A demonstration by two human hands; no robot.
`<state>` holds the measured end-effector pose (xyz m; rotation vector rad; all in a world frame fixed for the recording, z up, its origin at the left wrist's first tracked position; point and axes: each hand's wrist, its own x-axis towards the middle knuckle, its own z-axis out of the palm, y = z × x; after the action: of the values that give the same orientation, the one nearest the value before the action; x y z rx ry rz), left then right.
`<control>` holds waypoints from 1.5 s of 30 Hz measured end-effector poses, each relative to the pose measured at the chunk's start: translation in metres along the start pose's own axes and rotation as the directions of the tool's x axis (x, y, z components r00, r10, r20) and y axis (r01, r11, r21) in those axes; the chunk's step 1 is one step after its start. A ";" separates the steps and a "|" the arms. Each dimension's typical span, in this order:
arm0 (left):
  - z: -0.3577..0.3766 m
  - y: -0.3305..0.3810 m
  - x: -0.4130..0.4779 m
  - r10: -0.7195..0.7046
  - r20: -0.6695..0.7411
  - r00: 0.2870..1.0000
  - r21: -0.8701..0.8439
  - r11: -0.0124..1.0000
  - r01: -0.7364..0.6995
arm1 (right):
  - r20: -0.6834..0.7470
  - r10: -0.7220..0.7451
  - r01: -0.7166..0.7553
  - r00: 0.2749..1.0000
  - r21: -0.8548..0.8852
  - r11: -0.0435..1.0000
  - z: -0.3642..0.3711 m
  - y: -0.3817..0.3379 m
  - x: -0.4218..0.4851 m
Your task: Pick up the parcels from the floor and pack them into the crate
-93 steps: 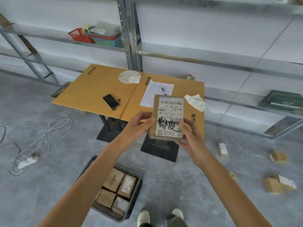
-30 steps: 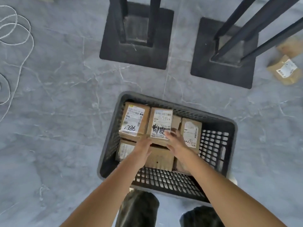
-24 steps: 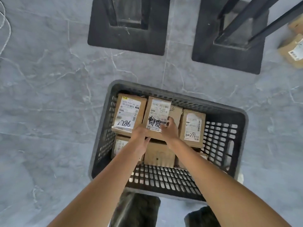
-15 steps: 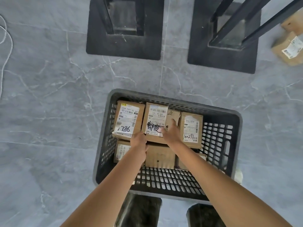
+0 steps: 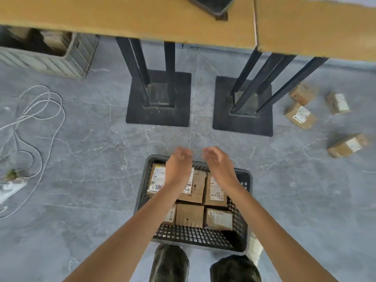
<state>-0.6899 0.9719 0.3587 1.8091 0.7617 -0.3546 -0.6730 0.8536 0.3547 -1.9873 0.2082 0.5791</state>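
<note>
Lifted clear of crate (image 5: 247,210): left hand (image 5: 180,165), right hand (image 5: 217,161) — both empty, fingers loosely curled. Parcel (image 5: 196,186) released, back row, middle. Four loose parcels (image 5: 301,116) waiting on floor (image 5: 101,159) at right — fetch next.

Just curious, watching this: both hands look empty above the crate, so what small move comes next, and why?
Probably reach the right hand toward the nearest floor parcel, off to the right: it and the left hand hold nothing, and the crate shows bare mesh.
</note>
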 end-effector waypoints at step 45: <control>0.395 0.507 -0.451 0.775 0.375 0.509 -0.037 0.561 -0.827 | -0.878 -0.011 0.406 0.479 0.210 0.889 -0.792 0.007 -0.412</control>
<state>-0.6505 0.3558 0.8439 1.9519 -0.4325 -0.0878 -0.7902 0.1154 0.8433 -1.6816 0.6273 -0.6726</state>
